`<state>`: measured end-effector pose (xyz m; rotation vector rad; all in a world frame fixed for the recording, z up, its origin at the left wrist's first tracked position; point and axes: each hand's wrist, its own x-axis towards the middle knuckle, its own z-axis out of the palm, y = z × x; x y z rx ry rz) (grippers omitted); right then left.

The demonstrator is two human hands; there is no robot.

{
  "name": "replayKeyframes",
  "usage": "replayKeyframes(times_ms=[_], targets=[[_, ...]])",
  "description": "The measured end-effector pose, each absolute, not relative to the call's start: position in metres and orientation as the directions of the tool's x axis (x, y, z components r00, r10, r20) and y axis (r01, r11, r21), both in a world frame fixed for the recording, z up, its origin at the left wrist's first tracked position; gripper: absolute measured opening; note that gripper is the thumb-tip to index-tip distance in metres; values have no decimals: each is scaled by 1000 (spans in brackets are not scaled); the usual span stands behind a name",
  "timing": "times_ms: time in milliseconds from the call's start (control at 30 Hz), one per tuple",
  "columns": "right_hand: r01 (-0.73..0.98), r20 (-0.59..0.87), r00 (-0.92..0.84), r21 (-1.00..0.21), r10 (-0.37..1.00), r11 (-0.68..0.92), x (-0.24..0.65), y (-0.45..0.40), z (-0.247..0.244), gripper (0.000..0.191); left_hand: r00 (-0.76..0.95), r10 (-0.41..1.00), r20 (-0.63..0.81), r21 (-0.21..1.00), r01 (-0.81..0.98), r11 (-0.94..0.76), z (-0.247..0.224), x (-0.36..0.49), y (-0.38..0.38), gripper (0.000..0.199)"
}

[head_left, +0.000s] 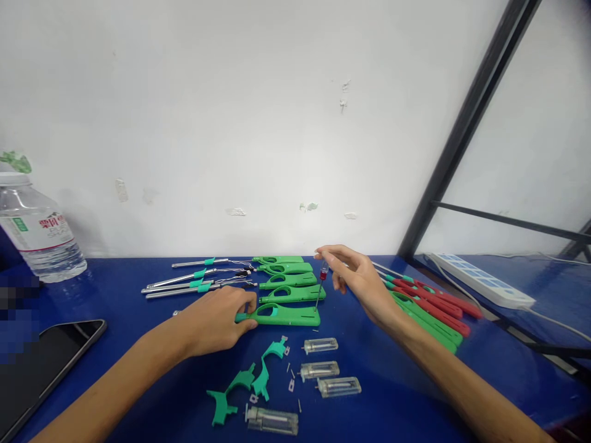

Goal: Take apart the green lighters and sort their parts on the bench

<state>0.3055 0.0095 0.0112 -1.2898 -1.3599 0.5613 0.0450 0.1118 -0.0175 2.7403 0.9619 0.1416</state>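
My left hand (217, 320) is closed around the neck of a green long-nosed lighter (295, 315), which lies flat on the blue table. Between the fingers of my right hand (357, 277) is a small screwdriver (324, 271) with a red and clear handle. It stands nearly upright, its tip at the handle end of that lighter. Behind lie several green lighter shells (295, 280), with metal tubes (184, 287) and thin wires to their left. In front are teal triggers (221, 406), clear fuel tanks (339, 387), small screws (299, 405) and little metal plates (291, 385).
Several red lighters (434, 301) and green lighters (429, 320) lie at the right, partly behind my right forearm. A white power strip (480, 280) and a dark metal frame (462, 141) stand beyond. At the left are a large water bottle (41, 234) and a phone (50, 363).
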Motion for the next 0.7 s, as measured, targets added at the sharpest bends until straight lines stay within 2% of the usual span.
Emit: replayKeyframes(times_ms=[567,700], targets=[[503,430,204,-817,880,282,307,11,12,31,781,625,20,246,602,-760,-18,46,112,17],[490,430,189,-820,883,294,307,13,10,33,787,616,27,253,591,-766,-19,46,113,16]])
